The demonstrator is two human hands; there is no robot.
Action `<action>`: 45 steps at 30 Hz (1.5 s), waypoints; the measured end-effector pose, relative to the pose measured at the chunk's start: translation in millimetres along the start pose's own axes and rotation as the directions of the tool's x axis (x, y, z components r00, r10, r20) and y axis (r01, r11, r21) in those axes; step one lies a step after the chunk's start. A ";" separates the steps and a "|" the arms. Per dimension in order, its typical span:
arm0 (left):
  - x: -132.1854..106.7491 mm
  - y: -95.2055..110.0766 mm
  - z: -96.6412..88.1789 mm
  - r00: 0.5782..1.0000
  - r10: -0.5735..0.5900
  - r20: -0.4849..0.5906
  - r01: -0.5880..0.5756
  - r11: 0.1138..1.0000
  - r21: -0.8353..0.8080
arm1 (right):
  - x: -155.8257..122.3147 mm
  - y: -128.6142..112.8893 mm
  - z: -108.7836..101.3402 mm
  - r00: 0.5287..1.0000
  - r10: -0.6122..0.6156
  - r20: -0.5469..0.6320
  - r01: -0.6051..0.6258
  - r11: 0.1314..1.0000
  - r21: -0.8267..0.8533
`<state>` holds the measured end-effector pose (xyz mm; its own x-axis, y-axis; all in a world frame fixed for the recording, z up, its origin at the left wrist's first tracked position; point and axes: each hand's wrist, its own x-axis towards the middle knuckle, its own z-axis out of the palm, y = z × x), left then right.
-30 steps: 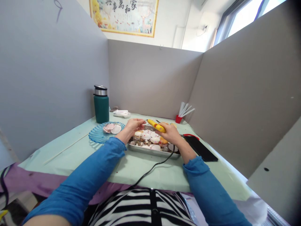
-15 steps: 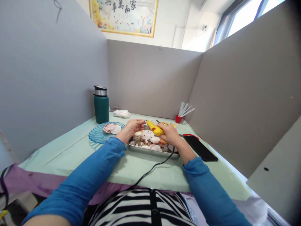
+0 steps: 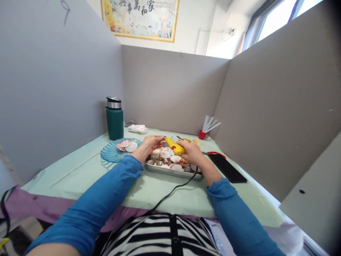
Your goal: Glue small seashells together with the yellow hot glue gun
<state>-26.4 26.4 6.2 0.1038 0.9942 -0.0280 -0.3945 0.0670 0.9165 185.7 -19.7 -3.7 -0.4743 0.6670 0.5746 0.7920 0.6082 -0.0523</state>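
Note:
My right hand (image 3: 191,152) is wrapped round a yellow glue gun (image 3: 174,145), its nozzle pointing left toward my left hand. A black cord runs from it to the table's front edge. My left hand (image 3: 149,145) is pinched closed at the nozzle tip; whatever is between its fingers is too small to make out. Below both hands lies a metal tray (image 3: 173,173) filled with white, pink and brown seashells (image 3: 176,158). Left of my left hand stands a blue glass plate (image 3: 108,152) with several shells (image 3: 130,146) on it.
A green bottle (image 3: 115,122) stands behind the plate. White glue sticks (image 3: 209,123) lean in a red cup (image 3: 202,135) at the back right. A black phone (image 3: 229,169) and red-handled scissors (image 3: 217,153) lie right of the tray. A thin pale stick (image 3: 76,168) lies left. Grey partitions enclose the table.
The glue gun has shifted slightly left, bringing its nozzle close against my left fingertips. My left hand has hardly moved.

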 end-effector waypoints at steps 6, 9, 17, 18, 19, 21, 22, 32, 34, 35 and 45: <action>3.6 -1.1 -1.7 1.000 0.018 0.005 -0.018 1.000 -0.016 | 0.3 -0.7 -1.2 1.000 -0.001 0.011 0.001 1.000 0.015; 3.6 -1.4 -2.0 0.999 0.037 0.010 -0.037 0.999 -0.008 | 0.1 -1.6 -3.2 1.000 0.006 0.011 -0.007 0.999 0.033; -1.9 1.0 0.9 0.998 0.069 -0.005 -0.069 0.998 0.006 | 0.2 -2.8 -5.4 0.999 0.045 0.008 -0.045 0.999 0.020; -2.6 1.3 1.5 0.998 0.069 -0.008 -0.069 0.998 0.008 | 0.2 -2.9 -5.5 0.999 0.044 0.008 -0.044 0.999 0.024; -3.2 1.6 2.0 0.997 0.074 -0.015 -0.074 0.997 0.009 | 0.2 -3.0 -5.7 0.999 0.046 0.001 -0.046 0.998 0.032; -3.9 2.0 2.7 0.995 0.091 -0.037 -0.090 0.996 0.009 | 0.2 -3.0 -6.1 0.998 0.060 -0.026 -0.058 0.997 0.053; -4.1 2.0 2.9 0.994 0.099 -0.047 -0.098 0.995 0.008 | 0.2 -2.9 -6.4 0.997 0.070 -0.039 -0.067 0.996 0.065; -2.7 1.4 1.8 0.995 0.094 -0.028 -0.094 0.996 0.002 | 0.3 -5.2 -7.4 0.998 0.056 -0.031 -0.053 0.994 0.093; -2.5 1.5 1.8 0.995 0.094 -0.026 -0.094 0.996 -0.001 | 0.3 -5.2 -7.3 0.997 0.062 -0.039 -0.058 0.994 0.098; -2.5 1.6 1.9 0.995 0.093 -0.027 -0.093 0.996 -0.001 | 0.3 -5.0 -7.1 0.997 0.064 -0.044 -0.059 0.993 0.100; -4.6 2.1 3.2 0.996 0.083 -0.024 -0.082 0.997 0.007 | 0.3 -2.1 -3.7 0.996 0.051 -0.069 -0.044 0.994 0.099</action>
<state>-24.7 21.7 9.5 0.0493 0.9980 0.0384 -0.3955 -0.0157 0.9183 185.3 -22.4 -0.4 -0.4055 0.6662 0.6259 0.7704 0.6176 -0.1583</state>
